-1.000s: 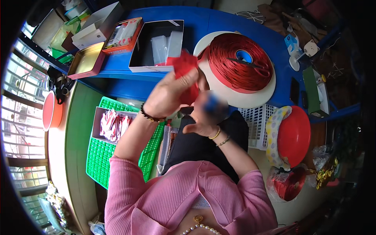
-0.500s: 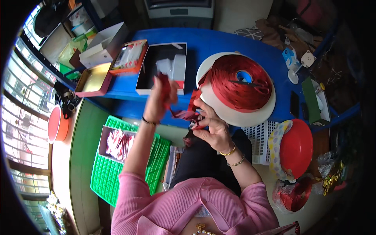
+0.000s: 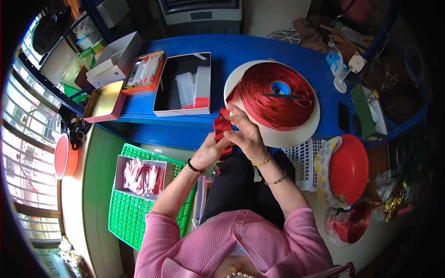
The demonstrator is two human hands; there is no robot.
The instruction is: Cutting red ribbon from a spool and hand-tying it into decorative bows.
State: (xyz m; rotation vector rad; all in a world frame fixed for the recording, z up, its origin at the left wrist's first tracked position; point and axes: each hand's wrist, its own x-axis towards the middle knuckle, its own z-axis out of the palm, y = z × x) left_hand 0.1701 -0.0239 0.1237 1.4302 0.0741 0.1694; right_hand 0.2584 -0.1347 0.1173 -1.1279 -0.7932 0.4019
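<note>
A red ribbon [image 3: 222, 124] is held in front of my lap, gathered into folds between my hands. My left hand [image 3: 208, 153] grips its lower part from the left side. On the right, my right hand [image 3: 245, 135] pinches the same ribbon with thumb against fingers; part of the ribbon is hidden behind the fingers. Just beyond, a large roll of red ribbon [image 3: 262, 104] with a blue core lies on a round white board [image 3: 303, 134]. Dark-handled scissors [image 3: 287, 96] rest across the roll. A loose strip runs from the roll's left edge toward my hands.
On the blue table [image 3: 199, 44] stand a black-lined box [image 3: 169, 88] with clear bags, an orange box [image 3: 143, 74] and a pink tray [image 3: 104, 102]. A box of folded ribbon pieces [image 3: 141, 176] sits on a green crate [image 3: 134, 220] at left. A red basin [image 3: 350, 171] is at right.
My left hand has come down and right to meet my right hand. The ribbon, stretched between them before, is now bunched together in both. The view has shifted slightly.
</note>
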